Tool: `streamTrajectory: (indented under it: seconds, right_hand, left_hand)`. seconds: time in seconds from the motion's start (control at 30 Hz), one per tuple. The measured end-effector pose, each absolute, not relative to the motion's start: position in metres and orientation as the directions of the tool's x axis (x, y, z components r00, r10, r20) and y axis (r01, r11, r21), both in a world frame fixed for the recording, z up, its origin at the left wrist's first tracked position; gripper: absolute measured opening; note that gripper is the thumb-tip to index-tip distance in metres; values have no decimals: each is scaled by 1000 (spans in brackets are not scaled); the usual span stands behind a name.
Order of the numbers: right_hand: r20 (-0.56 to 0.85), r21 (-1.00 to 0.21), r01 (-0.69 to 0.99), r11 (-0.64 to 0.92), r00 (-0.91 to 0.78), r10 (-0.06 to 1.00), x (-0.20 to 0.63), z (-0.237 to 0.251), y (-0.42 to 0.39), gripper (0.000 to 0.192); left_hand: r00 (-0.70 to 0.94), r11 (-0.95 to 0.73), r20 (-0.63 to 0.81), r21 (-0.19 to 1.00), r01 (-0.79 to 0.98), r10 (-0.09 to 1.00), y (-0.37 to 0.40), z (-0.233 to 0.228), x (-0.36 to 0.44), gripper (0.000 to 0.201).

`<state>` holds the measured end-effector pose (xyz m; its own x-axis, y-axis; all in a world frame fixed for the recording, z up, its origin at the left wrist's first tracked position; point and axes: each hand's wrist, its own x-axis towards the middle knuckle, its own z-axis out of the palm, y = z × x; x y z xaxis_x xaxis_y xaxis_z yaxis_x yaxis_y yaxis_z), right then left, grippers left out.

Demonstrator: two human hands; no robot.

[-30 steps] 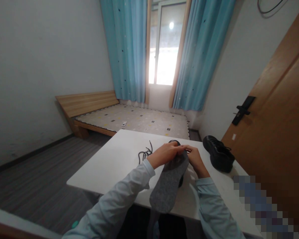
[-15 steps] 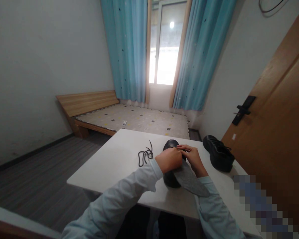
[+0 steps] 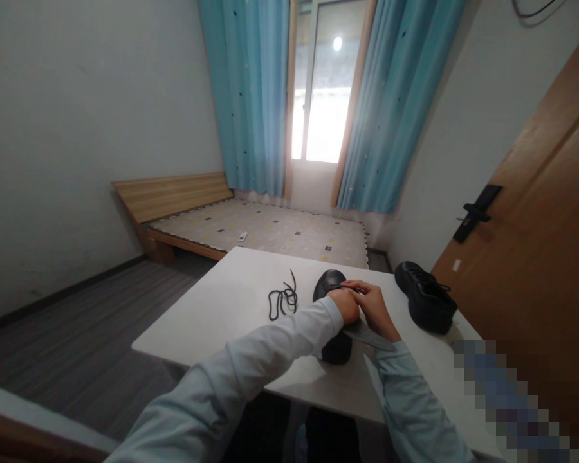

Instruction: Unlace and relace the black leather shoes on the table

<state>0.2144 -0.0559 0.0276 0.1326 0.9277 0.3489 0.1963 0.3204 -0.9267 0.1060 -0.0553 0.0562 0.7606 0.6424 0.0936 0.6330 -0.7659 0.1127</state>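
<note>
Head view: round-toed black shoe (image 3: 327,285), faintly shiny (grey insole (image 3: 369,337) slanting rightward).

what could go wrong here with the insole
The insole might crease: its end sticks out aslant to the right of the shoe. The left hand covers the shoe's middle, so a fold there could go unseen. The other shoe, near the right edge of the table, might get knocked off.

Nothing we can read
On the brown wooden door (image 3: 545,218), we see a small white rectangular patch (image 3: 456,265), too small to read.
</note>
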Motion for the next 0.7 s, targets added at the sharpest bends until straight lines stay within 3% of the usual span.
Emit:
streamTrajectory:
  seconds: [0.23,0.4,0.57,0.7]
  right_hand:
    - [296,-947,154,282,79,952,215,23,-57,19]
    - [290,-941,186,284,6,957,217,24,-58,21]
    - [296,-927,226,298,-47,954,216,29,-62,22]
    - [292,-925,239,296,-55,955,214,30,-63,23]
  left_hand:
    - [749,-747,56,157,647,660,-51,57,107,19]
    - [715,-719,125,255,647,688,-47,66,114,31]
    - [630,-615,98,373,694,770,-48,73,111,34]
    - [640,-647,181,420,636,747,-52,67,103,37]
